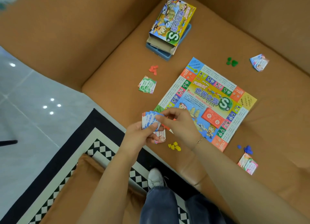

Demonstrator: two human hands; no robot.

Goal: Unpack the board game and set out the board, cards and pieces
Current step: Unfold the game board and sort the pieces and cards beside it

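**Both hands on a fan of cards at the near-left corner of the board**

Left hand (139, 135) grips a fanned stack of blue-and-white cards (151, 120) from below, fingers curled round the lower edge, thumb across the face. Right hand (177, 123) comes in from the right, thumb and forefinger pinching the top card at its right edge; other fingers loosely bent. A bracelet (198, 140) sits on the right wrist.

The cards are held above the sofa seat (117, 76), just off the near-left corner of the board (206, 103). A few more cards with red print (160, 136) show under the left hand; cannot tell whether they are held or lying on the seat.

The board lies flat and unfolded on the seat. A red card deck (213, 117) sits on its centre panel.

Around the board, all on the seat:
- red pieces (154, 69) and green-backed cards (147, 85), left
- green pieces (231, 61) and a blue-edged card pile (259, 62), far right
- yellow pieces (174, 146), near edge, just beside the right wrist
- blue pieces (246, 148) and a pink card pile (248, 163), near right

The box lid (172, 22) lies tilted on the blue tray (162, 53), well apart from the hands, beyond the board.

Below: jeans (164, 205), a white shoe (155, 177), a checkered rug (94, 148).
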